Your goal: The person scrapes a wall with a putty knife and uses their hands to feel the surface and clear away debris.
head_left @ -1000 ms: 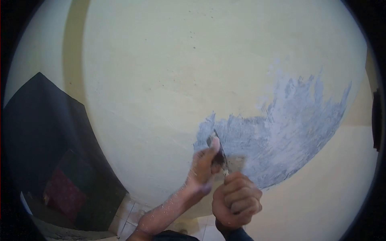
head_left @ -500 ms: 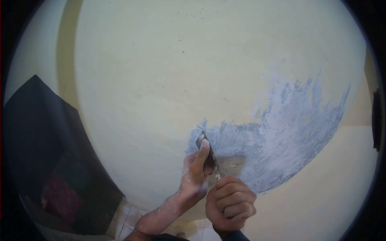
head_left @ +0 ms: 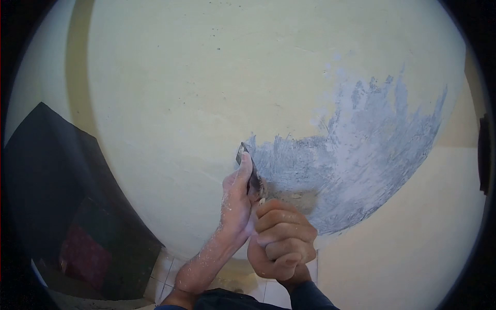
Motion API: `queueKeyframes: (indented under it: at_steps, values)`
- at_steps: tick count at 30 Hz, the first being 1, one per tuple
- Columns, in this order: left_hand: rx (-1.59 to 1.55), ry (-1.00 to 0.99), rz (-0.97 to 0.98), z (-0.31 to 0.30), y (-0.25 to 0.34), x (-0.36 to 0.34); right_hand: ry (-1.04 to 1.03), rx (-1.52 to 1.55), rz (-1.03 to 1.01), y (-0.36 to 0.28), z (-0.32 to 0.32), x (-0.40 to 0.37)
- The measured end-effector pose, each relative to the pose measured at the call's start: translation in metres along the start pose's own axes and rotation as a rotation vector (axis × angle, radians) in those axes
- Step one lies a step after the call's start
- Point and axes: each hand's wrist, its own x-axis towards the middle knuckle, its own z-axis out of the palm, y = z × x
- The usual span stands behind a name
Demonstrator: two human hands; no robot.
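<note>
A scraper with a dark metal blade (head_left: 254,182) is pressed to a pale yellow wall (head_left: 170,62), its upper corner at the left edge of a bluish-grey roughened patch (head_left: 361,170). My left hand (head_left: 237,194), dusted with white specks, grips the blade, the thumb lying flat along its face and the other fingers mostly hidden behind. Lower right, my right hand (head_left: 284,240) is closed in a fist round the scraper's handle, which is almost wholly covered by the fingers.
At left stands a large dark panel (head_left: 57,160) with a reddish area low on it. Pale floor tiles (head_left: 163,268) show at the bottom. A dark object (head_left: 484,155) is at the right edge. A darker yellow vertical band (head_left: 78,67) runs down the wall's left side.
Both hands and the scraper have moved left and up in view. The wall patch has also shifted up and slightly left, as my head view tilted. The grip stays the same.
</note>
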Motion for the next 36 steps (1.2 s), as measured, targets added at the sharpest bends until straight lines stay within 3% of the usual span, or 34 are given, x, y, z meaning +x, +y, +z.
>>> queueKeyframes:
  at_steps: [3,9,12,14,18,21,27,28,31,36]
  values:
    - [0.044,0.009,0.008,-0.005,-0.004,0.002,-0.005,-0.031,0.066,-0.010,-0.010,0.001]
    - [-0.029,-0.049,-0.119,-0.021,-0.003,0.001,0.036,0.007,-0.044,0.000,0.008,-0.009]
    - [-0.028,0.006,-0.141,-0.013,-0.002,-0.004,0.069,0.045,0.005,-0.005,0.006,-0.007]
    - [0.000,0.040,-0.097,-0.012,-0.005,-0.004,0.057,0.146,0.075,-0.003,-0.017,-0.011]
    - [-0.066,-0.002,-0.023,-0.021,-0.016,0.006,0.032,0.060,0.021,0.002,-0.007,-0.009]
    - [-0.044,0.020,-0.120,-0.010,-0.013,-0.004,0.078,0.088,0.081,-0.002,-0.010,-0.007]
    - [-0.040,-0.088,-0.061,-0.026,-0.007,0.004,0.043,0.034,0.037,-0.004,-0.002,-0.009]
    - [0.031,0.013,-0.064,-0.015,-0.004,-0.001,0.060,0.056,0.050,-0.005,-0.008,-0.010]
    - [0.093,0.007,-0.045,-0.020,-0.005,0.003,0.055,0.057,0.010,0.005,0.001,-0.012]
    - [0.017,0.003,-0.085,-0.019,-0.018,0.000,0.036,0.013,0.148,-0.008,-0.010,-0.009]
